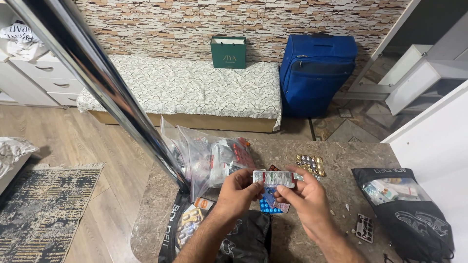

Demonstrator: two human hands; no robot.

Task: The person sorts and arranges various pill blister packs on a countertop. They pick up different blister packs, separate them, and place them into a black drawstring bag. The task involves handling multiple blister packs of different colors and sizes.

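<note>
Blister strip: you held the silver blister strip (274, 178) level at centre frame, face up and clear of the table, which looked suited to reading it.
Left hand: your left hand (237, 192) pinched the strip's left end, fingers curled narrow.
Right hand: your right hand (306, 197) gripped its right end (thumb beneath).
Surroundings: clear pill bags (209, 160) lay just behind, gold blister packs (311, 164) to the right, a black bag (407, 209) at lower right.

light: even, soft indoor | glare: streak along chrome pole (97, 73) | shadows: faint | focus: sharp | edges: wide-angle bending
</note>
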